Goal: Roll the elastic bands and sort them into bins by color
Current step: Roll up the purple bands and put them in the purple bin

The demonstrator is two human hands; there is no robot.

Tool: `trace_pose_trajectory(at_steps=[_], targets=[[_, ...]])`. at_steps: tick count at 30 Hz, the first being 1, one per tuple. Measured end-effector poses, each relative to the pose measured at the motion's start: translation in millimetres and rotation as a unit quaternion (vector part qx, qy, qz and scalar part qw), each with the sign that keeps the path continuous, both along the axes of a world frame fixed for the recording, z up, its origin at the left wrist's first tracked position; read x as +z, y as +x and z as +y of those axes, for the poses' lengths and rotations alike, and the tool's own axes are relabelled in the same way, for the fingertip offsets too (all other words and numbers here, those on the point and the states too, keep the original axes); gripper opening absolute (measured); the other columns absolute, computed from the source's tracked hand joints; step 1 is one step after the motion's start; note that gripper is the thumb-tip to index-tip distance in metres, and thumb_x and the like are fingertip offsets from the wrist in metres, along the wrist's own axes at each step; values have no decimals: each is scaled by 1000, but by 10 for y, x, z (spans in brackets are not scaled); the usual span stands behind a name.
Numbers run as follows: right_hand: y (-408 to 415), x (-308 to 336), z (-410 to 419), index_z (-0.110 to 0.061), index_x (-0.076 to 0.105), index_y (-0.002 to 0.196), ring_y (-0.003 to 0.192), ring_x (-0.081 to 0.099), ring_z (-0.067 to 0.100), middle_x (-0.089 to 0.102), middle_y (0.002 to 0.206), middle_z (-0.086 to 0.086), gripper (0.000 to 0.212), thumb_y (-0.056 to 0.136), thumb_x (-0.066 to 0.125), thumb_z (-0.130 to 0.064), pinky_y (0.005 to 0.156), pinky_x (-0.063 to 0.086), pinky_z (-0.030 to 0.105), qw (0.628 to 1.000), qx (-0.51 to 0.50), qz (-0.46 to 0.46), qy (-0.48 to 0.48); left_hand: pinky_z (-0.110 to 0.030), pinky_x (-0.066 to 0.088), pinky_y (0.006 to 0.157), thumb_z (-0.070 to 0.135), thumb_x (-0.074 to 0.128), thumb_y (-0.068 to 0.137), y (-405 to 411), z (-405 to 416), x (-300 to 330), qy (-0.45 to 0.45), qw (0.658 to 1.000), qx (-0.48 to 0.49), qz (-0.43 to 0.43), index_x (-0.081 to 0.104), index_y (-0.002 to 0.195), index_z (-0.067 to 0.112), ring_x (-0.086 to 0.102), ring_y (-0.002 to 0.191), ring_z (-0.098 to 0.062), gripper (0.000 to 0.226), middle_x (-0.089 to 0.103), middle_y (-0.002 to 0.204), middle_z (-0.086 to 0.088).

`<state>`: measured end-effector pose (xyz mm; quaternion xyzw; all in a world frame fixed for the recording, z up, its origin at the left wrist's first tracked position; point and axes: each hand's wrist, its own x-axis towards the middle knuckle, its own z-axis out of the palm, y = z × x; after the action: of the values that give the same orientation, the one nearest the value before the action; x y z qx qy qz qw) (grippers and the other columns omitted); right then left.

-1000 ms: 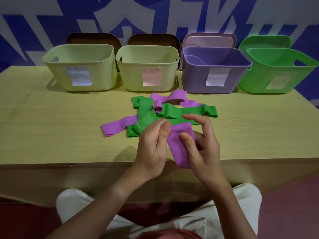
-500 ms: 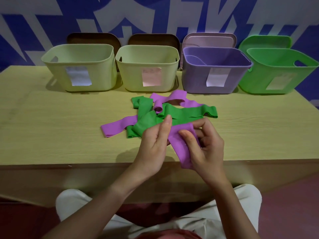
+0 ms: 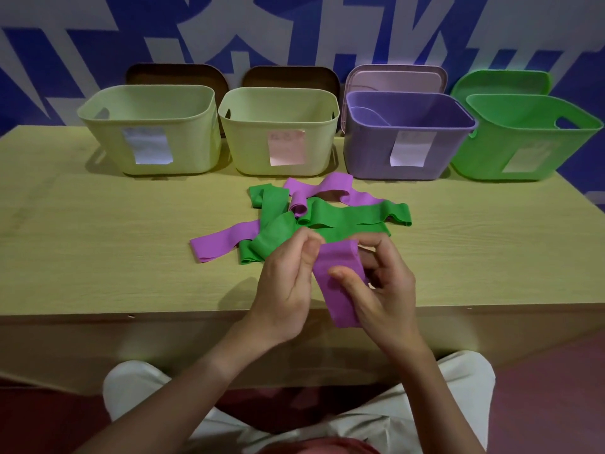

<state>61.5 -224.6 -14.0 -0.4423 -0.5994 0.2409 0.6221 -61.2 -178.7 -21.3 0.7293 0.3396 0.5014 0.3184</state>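
Four bins: stand in a row along the back of the counter [image 3: 98, 257], each with a paper label on its front wall.
Far-left bin: pale yellow bin [image 3: 150, 132], with a brown lid [image 3: 176, 73] propped behind it.
Second bin: second pale yellow bin [image 3: 278, 132], just beside the first, with another brown lid [image 3: 291, 77] behind it.
Third bin: purple bin [image 3: 406, 139], with a pale pink lid [image 3: 396, 77] leaning behind it; something curved lies inside at its left, too dim to tell what.
Far-right bin: green bin [image 3: 523, 139], with a green lid [image 3: 501, 81] behind it.
Loose pile: green bands [image 3: 347, 217] and purple bands [image 3: 327, 191] lie tangled on the counter in front of the two middle bins; one purple strip [image 3: 222, 242] sticks out to the left from under the green ones.
Left hand [image 3: 288, 286]: held above the counter's near edge, fingers curled, pinching the upper left edge of the held purple band [image 3: 337, 283].
Held purple band: between both hands, just in front of the pile, its top end folded over and its lower end hanging past the counter edge.
Right hand [image 3: 383, 290]: grips the same band, thumb pressed on its front face and fingers curled behind it.
Foreground: the person's forearms and light trousers [image 3: 458, 388] fill the bottom of the view.
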Motion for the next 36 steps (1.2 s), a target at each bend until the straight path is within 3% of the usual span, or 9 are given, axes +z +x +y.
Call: trace_pose_trajectory(at_steps=[3,5,10,16,19,24,27,32,36], targets=[[22,2,-26,-28,46,118,68,62,-2,67,77,-19,41,86,69,-15,60,44,9,1000,0,-21,6,-42,41,58,34,29,100,11,-10,15,-39,999,-18,-31,52,85,2,48,61,-25,42,48,66,-10],[31,8,-39,-28,50,122,68,60,-2,64,78,-19,40,88,64,-11,62,44,9,999,1,-40,18,-35,40,58,34,30,99,20,-36,39,-60,996,-32,-51,52,84,4,47,61,-22,40,47,67,-9],[23,-11,-24,-22,62,107,89,63,-3,64,100,-27,26,85,65,-8,75,47,10,998,-21,-28,44,-18,44,61,23,33,99,69,-100,80,-145,976,-78,-145,54,83,0,51,65,-13,35,51,71,-12],[53,-4,-11,-20,58,84,67,56,-7,61,76,-25,11,80,69,-18,62,42,8,998,-48,-10,41,-14,38,57,32,38,98,87,-74,90,-151,975,-83,-140,51,74,1,45,59,-6,42,47,64,1],[61,5,-2,-23,57,80,63,53,-7,59,72,-21,12,80,69,-20,59,41,9,998,-46,-1,40,-9,36,55,24,33,98,67,-87,105,-157,971,-102,-148,50,74,-5,44,56,2,41,45,60,7],[59,-32,8,-24,56,78,60,49,-6,57,68,-18,13,79,68,-21,57,40,10,998,-43,11,36,-29,33,55,36,39,96,3,-77,91,-142,974,-145,-100,46,74,1,35,59,-17,43,37,63,-4],[66,-29,25,-26,57,83,63,53,-4,60,72,-19,13,78,69,-24,58,44,13,999,-26,16,25,-28,34,57,37,37,95,36,-70,66,-148,975,-127,-108,44,70,7,37,60,-14,40,40,64,2],[75,-3,-2,-26,57,103,75,66,3,69,86,-19,29,78,71,-24,63,51,18,1000,13,10,-6,-39,36,58,40,39,94,53,-15,82,-168,969,-95,-152,42,71,-10,38,59,-34,55,40,62,-21],[48,-25,-24,-28,53,119,69,64,1,70,78,-13,41,84,69,-13,61,48,15,1000,8,13,-12,-28,39,58,38,40,94,47,-5,81,-162,970,-87,-159,46,68,3,43,59,-19,44,46,62,-4]])
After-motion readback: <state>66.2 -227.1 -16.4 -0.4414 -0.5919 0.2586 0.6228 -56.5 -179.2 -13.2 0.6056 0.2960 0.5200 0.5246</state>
